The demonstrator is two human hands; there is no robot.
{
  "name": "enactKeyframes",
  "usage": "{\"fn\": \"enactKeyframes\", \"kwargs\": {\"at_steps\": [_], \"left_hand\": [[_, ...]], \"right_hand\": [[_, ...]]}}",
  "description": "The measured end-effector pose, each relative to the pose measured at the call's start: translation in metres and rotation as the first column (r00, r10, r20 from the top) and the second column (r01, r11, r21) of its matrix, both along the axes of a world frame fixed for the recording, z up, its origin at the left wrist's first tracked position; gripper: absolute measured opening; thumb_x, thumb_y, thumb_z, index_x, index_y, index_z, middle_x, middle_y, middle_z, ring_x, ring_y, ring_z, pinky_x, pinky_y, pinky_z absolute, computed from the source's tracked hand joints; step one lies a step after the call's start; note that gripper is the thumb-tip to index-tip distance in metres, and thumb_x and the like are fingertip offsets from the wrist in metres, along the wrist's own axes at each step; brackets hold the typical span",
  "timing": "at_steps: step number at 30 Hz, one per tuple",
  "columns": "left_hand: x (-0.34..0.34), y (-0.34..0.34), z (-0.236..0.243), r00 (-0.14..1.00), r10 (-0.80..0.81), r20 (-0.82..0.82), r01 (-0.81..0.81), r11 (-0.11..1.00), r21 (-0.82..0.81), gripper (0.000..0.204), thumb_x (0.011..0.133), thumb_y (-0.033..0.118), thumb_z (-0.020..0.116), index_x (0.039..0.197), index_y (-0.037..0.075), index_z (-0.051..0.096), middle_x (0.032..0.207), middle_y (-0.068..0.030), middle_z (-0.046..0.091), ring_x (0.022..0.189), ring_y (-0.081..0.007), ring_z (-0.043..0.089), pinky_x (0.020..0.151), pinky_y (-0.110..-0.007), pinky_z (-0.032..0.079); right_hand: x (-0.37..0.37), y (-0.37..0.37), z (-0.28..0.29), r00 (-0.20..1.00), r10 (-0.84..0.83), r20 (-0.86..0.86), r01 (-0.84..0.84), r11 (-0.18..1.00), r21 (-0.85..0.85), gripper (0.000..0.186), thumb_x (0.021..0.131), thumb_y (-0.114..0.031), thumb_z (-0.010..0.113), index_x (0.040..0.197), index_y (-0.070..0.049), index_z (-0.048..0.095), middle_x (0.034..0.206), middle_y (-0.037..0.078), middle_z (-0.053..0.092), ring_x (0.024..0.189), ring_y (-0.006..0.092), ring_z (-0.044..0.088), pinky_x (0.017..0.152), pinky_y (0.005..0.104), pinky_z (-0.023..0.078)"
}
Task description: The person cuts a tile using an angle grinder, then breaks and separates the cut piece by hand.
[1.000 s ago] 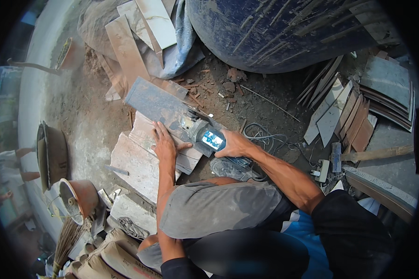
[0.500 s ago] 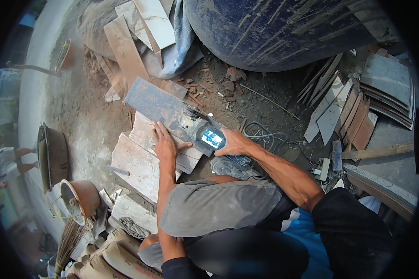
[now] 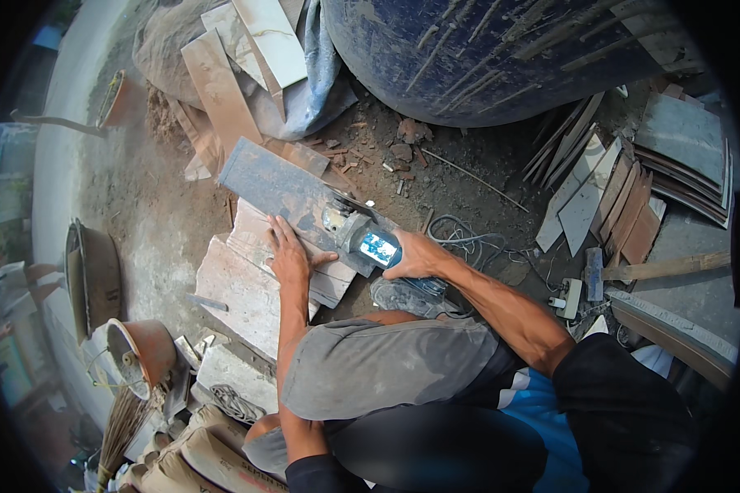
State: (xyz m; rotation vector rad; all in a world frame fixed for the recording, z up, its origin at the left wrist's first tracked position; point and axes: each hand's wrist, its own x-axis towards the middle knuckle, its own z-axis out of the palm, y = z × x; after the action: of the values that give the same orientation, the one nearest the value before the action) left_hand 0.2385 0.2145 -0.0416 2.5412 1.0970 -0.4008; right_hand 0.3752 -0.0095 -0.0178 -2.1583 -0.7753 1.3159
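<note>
My right hand [image 3: 422, 253] is wrapped round the blue motor housing of a handheld tile cutter [image 3: 376, 246]. Its grey metal head rests on a long dusty grey tile [image 3: 275, 182], close to the tile's right-hand edge. The blade is hard to make out there. My left hand [image 3: 290, 256] lies flat with fingers spread, its fingertips at the tile's near edge and its palm above the pale pinkish slabs [image 3: 238, 283] underneath. The left hand grips nothing. Below the cutter, my dusty shoe [image 3: 407, 297] stands beside the slabs.
A big blue, mortar-streaked drum [image 3: 469, 66] stands ahead. Stacked tiles [image 3: 633, 197], a wooden-handled hammer [image 3: 658, 267] and a white socket block [image 3: 567, 297] lie to the right, near a loose cable [image 3: 469, 232]. An orange bucket [image 3: 152, 353] and a dark tub [image 3: 94, 275] stand left.
The cutter and my right hand have shifted slightly to the right along the tile. My left hand keeps its place on the tile and slabs.
</note>
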Motion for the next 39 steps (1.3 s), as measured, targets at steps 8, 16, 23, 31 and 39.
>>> {"fn": "enactKeyframes", "kwargs": {"at_steps": [8,16,23,31,39], "left_hand": [[0.001,-0.001,0.004,1.000,0.014,-0.016,-0.014,1.000,-0.010,0.145,0.035,0.052,0.089,0.146,-0.002,0.013,0.156,-0.0143,0.006,0.140,-0.0357,0.018,0.097,-0.066,0.036],[0.000,-0.001,0.004,1.000,0.021,-0.001,-0.021,0.999,-0.040,0.145,0.036,0.050,0.090,0.146,-0.002,0.012,0.156,-0.0142,0.006,0.140,-0.0360,0.017,0.097,-0.066,0.035],[0.003,-0.001,0.006,1.000,0.017,-0.014,-0.017,1.000,-0.025,0.145,0.036,0.050,0.090,0.146,-0.003,0.012,0.156,-0.0157,0.006,0.140,-0.0364,0.017,0.097,-0.065,0.036],[0.003,-0.002,0.006,0.999,0.024,-0.028,-0.024,0.999,-0.027,0.145,0.035,0.051,0.089,0.146,-0.002,0.013,0.156,-0.0157,0.007,0.140,-0.0374,0.018,0.097,-0.067,0.035],[0.000,-0.004,0.004,1.000,0.009,-0.001,-0.009,1.000,-0.012,0.147,0.034,0.053,0.089,0.146,-0.002,0.013,0.156,-0.0150,0.006,0.141,-0.0367,0.017,0.097,-0.067,0.034]], "right_hand": [[-0.001,-0.007,0.002,0.996,-0.040,-0.074,0.045,0.997,0.062,0.078,0.056,-0.036,0.076,0.114,0.010,0.052,0.100,0.030,0.063,0.093,0.0399,0.063,0.082,0.0404,0.050],[0.001,-0.003,0.011,1.000,-0.011,0.005,0.010,1.000,0.005,0.079,0.057,-0.037,0.076,0.117,0.008,0.050,0.102,0.029,0.063,0.096,0.0409,0.062,0.084,0.0420,0.049],[0.001,0.007,0.009,1.000,0.012,0.020,-0.012,1.000,0.007,0.081,0.057,-0.040,0.077,0.117,0.007,0.050,0.103,0.029,0.062,0.098,0.0411,0.062,0.084,0.0434,0.049],[0.001,-0.001,0.007,0.999,0.032,0.013,-0.032,0.999,-0.006,0.081,0.057,-0.040,0.077,0.114,0.010,0.050,0.099,0.032,0.062,0.094,0.0427,0.062,0.082,0.0433,0.050],[-0.001,-0.014,0.004,0.999,-0.022,-0.033,0.023,1.000,0.015,0.073,0.057,-0.035,0.078,0.109,0.010,0.052,0.095,0.025,0.063,0.088,0.0347,0.063,0.078,0.0375,0.049]]}}
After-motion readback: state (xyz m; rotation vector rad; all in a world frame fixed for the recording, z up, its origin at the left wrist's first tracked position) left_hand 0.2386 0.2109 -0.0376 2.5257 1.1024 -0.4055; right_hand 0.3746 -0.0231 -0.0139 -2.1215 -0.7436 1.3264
